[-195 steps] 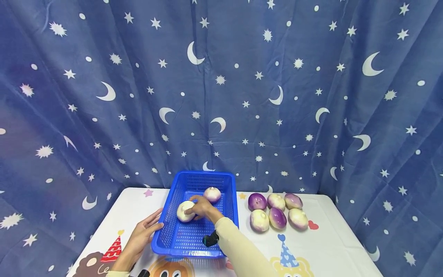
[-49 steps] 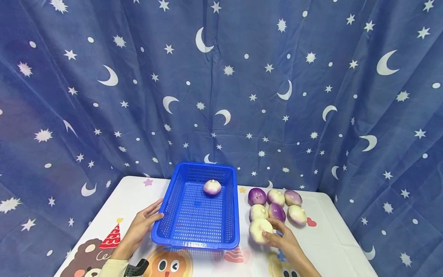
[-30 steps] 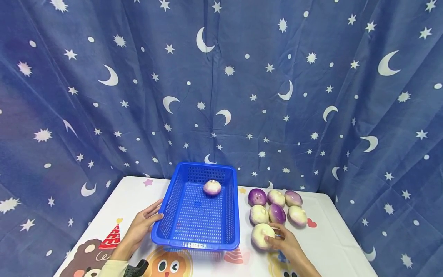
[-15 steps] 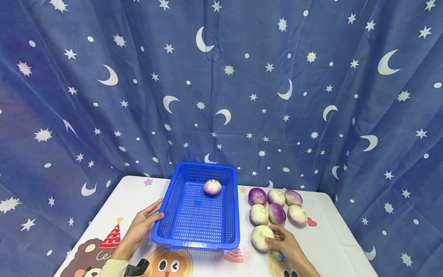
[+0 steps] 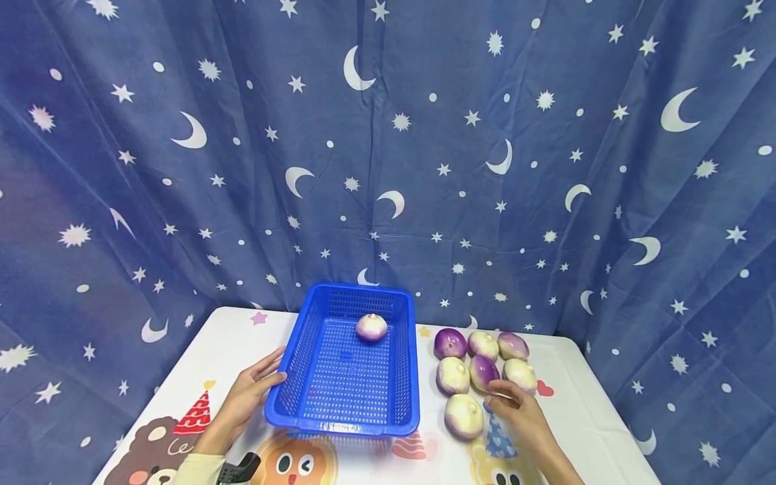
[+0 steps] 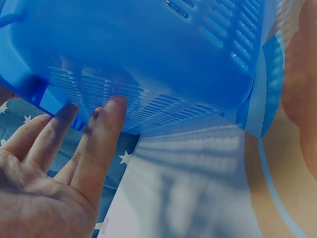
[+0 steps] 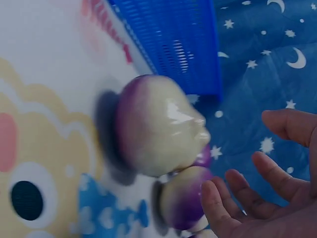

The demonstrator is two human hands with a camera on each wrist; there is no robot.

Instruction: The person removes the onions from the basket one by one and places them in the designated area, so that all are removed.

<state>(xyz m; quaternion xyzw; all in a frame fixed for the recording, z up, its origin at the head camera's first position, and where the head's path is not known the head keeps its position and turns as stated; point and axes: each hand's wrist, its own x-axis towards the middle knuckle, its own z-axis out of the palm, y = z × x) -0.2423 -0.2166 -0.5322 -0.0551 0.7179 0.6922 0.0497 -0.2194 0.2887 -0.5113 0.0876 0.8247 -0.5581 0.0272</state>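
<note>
A blue perforated plastic basket [image 5: 343, 428] stands on the table, with one purple-and-white onion [image 5: 372, 328] inside near its far right corner. My left hand [image 5: 245, 397] is at the basket's left side. Its fingers are fairly straight against the perforated wall in the left wrist view. My right hand [image 5: 515, 412] holds nothing, its fingers apart and loosely bent. Just left of it sits a pale onion [image 5: 464, 416], also large in the right wrist view. Behind are several onions in two rows, including a dark purple onion [image 5: 483, 372] near my right fingertips.
The table [image 5: 582, 431] has a white cloth with cartoon prints, among them a bear [image 5: 151, 448] at the front left. A blue curtain [image 5: 388, 168] with moons and stars hangs directly behind the table.
My right hand took an onion from the basket, set it in front of the two rows, then let go and drew slightly right. The left hand stays at the basket.
</note>
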